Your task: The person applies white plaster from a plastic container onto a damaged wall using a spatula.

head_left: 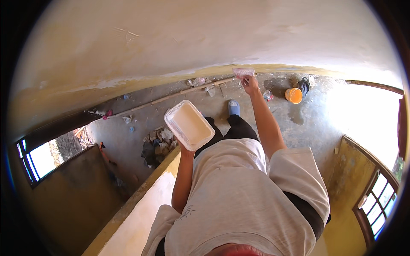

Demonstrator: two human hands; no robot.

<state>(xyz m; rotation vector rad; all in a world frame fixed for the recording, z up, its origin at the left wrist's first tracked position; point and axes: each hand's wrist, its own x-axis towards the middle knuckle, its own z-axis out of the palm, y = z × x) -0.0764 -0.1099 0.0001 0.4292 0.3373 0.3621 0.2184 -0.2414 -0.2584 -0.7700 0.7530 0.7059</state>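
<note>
Overhead, a flat scraper (243, 71) is being gripped by the right hand (249, 84) and pressed against the wall (171, 42), while a putty-filled tray (189, 125) is being held level, within reach, by the closed left hand (186, 149).

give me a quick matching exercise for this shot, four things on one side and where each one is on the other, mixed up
Things:
1. rectangular tray of cream paste
2. flat scraper blade
3. orange bucket
4. heap of crumpled sacks

Places:
A. on the floor by the foot of the wall, right of the raised arm
B. held up in the left hand
C. on the floor below the tray, left of the person's legs
D. pressed to the wall in the right hand

Pairs: 1-B, 2-D, 3-A, 4-C
</note>
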